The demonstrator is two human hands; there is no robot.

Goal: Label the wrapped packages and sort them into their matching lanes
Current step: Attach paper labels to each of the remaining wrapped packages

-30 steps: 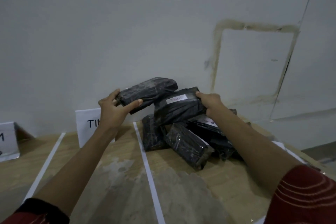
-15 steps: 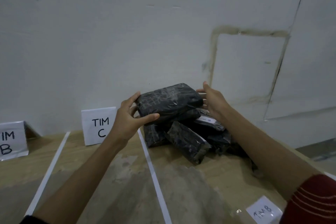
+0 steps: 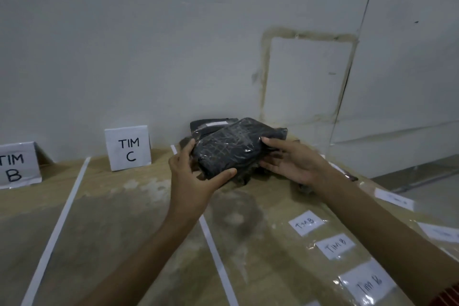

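Observation:
A black plastic-wrapped package (image 3: 236,146) is lifted above the table, held between both hands. My left hand (image 3: 193,176) grips its near left end, thumb across the front. My right hand (image 3: 290,161) cups its right end, thumb on top and fingers underneath. No label shows on its upper face. Behind and below it lies a pile of black wrapped packages (image 3: 211,125), mostly hidden; one at the back carries a pale label. Several white paper labels reading "TIM B" (image 3: 306,222) lie taped on the table at the right.
White signs "TIM C" (image 3: 128,148) and "TIM B" (image 3: 18,165) stand against the wall at the heads of lanes. White tape lines (image 3: 216,256) divide the wooden table (image 3: 119,218) into lanes. The table's right edge runs past more labels (image 3: 395,199).
The held package has come down and nearer, off the pile. My right hand went from touching its far end to cupping it from below. The view has tilted down, showing the labels at right.

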